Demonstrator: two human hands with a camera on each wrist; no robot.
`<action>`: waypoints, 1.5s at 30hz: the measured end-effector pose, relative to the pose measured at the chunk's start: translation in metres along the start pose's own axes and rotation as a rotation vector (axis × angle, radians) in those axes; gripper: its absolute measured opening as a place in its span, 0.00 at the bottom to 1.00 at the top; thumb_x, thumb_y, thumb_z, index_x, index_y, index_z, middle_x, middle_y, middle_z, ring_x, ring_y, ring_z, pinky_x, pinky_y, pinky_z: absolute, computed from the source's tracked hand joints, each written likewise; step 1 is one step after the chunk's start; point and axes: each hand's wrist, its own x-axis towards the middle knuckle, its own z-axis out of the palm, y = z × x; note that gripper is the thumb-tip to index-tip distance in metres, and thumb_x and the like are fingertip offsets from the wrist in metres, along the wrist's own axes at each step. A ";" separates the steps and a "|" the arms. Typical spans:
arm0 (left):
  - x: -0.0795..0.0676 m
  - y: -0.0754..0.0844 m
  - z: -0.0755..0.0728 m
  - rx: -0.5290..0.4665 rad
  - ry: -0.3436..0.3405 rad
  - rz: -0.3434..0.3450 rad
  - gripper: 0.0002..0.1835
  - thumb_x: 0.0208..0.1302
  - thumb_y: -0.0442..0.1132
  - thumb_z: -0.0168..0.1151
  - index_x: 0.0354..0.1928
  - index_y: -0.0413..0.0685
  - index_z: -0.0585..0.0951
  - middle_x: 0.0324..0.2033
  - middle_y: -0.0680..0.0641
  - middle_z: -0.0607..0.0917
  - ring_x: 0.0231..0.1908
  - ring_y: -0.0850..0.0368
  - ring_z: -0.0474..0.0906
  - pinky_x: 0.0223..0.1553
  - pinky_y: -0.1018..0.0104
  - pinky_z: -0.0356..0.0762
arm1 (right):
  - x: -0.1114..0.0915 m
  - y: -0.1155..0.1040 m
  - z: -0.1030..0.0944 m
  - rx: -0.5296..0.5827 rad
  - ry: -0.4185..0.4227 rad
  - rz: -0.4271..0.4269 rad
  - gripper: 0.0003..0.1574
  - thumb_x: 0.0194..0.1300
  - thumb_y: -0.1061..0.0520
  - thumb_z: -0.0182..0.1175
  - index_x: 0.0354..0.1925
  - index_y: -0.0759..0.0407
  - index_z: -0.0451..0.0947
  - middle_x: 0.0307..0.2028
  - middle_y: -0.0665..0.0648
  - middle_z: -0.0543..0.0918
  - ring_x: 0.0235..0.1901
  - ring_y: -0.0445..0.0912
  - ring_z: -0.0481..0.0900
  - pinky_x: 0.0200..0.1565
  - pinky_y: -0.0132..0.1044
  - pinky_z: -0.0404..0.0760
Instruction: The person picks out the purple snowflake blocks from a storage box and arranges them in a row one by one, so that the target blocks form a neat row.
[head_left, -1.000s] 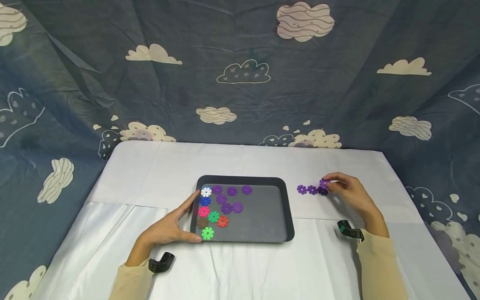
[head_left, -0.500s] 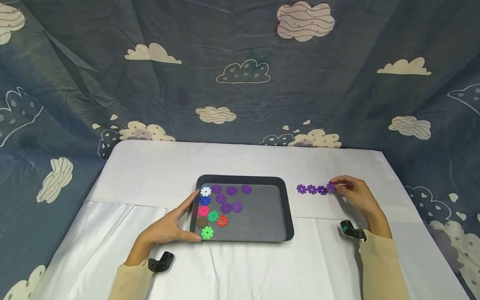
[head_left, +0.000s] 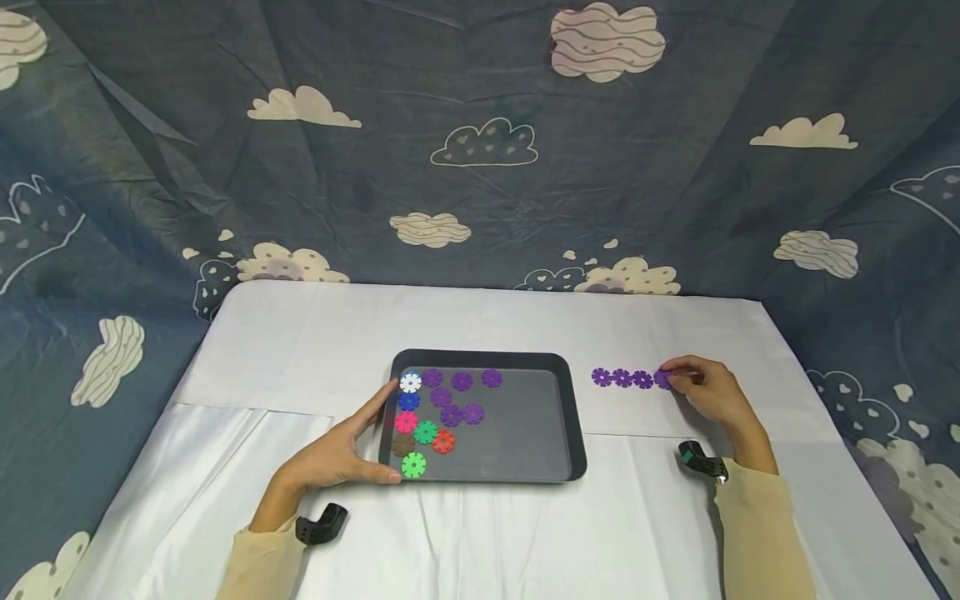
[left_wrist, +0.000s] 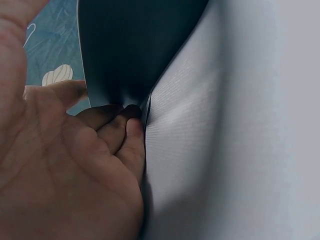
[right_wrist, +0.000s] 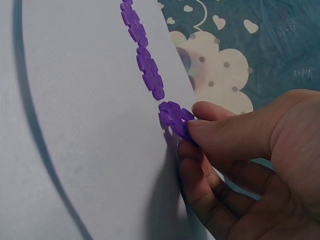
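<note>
Lowering a pinched disc (right_wrist: 174,117) into line at the 3 o'clock end of the row (head_left: 622,378), my right hand (head_left: 712,396) now seems to bring the count to four, while my left hand (head_left: 333,457), well apart, rests against the tray (head_left: 517,442) at 9 o'clock.

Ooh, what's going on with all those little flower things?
Someone's right hand is pinching a purple flower piece at the right end of a row, next to three other purple pieces on the white cloth. The left hand rests against the left side of a dark tray. Six more purple pieces lie in the tray, along with other colors.
</note>
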 end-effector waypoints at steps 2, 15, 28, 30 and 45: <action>0.000 0.000 0.000 0.003 0.001 0.002 0.68 0.47 0.46 0.82 0.81 0.65 0.42 0.80 0.42 0.43 0.78 0.35 0.39 0.72 0.28 0.37 | 0.000 0.000 0.001 -0.013 0.005 0.001 0.18 0.74 0.61 0.54 0.58 0.65 0.77 0.58 0.72 0.77 0.54 0.64 0.74 0.57 0.63 0.73; 0.000 -0.001 0.001 0.015 0.003 0.001 0.69 0.46 0.47 0.83 0.81 0.64 0.42 0.80 0.42 0.43 0.78 0.36 0.38 0.72 0.28 0.37 | 0.002 0.004 0.005 -0.096 0.063 -0.027 0.16 0.71 0.62 0.59 0.55 0.64 0.80 0.52 0.70 0.82 0.48 0.60 0.78 0.49 0.56 0.79; 0.001 -0.001 0.000 0.022 0.004 -0.005 0.68 0.46 0.47 0.83 0.81 0.65 0.42 0.80 0.42 0.43 0.78 0.36 0.38 0.72 0.28 0.38 | 0.001 0.005 0.005 -0.090 0.073 -0.031 0.17 0.70 0.62 0.59 0.56 0.64 0.80 0.53 0.71 0.81 0.49 0.61 0.78 0.51 0.59 0.78; 0.001 -0.002 0.000 0.017 0.004 -0.008 0.69 0.46 0.47 0.83 0.81 0.65 0.42 0.80 0.43 0.43 0.78 0.36 0.38 0.72 0.28 0.37 | 0.001 0.005 0.005 -0.091 0.073 -0.033 0.17 0.70 0.62 0.59 0.56 0.64 0.79 0.53 0.71 0.81 0.49 0.61 0.78 0.52 0.60 0.78; 0.000 0.001 0.000 0.011 -0.001 -0.012 0.68 0.47 0.47 0.82 0.81 0.64 0.41 0.80 0.43 0.42 0.78 0.36 0.38 0.72 0.28 0.38 | 0.001 0.005 0.003 -0.102 0.076 -0.037 0.17 0.71 0.61 0.57 0.56 0.64 0.79 0.53 0.70 0.81 0.51 0.63 0.78 0.53 0.62 0.76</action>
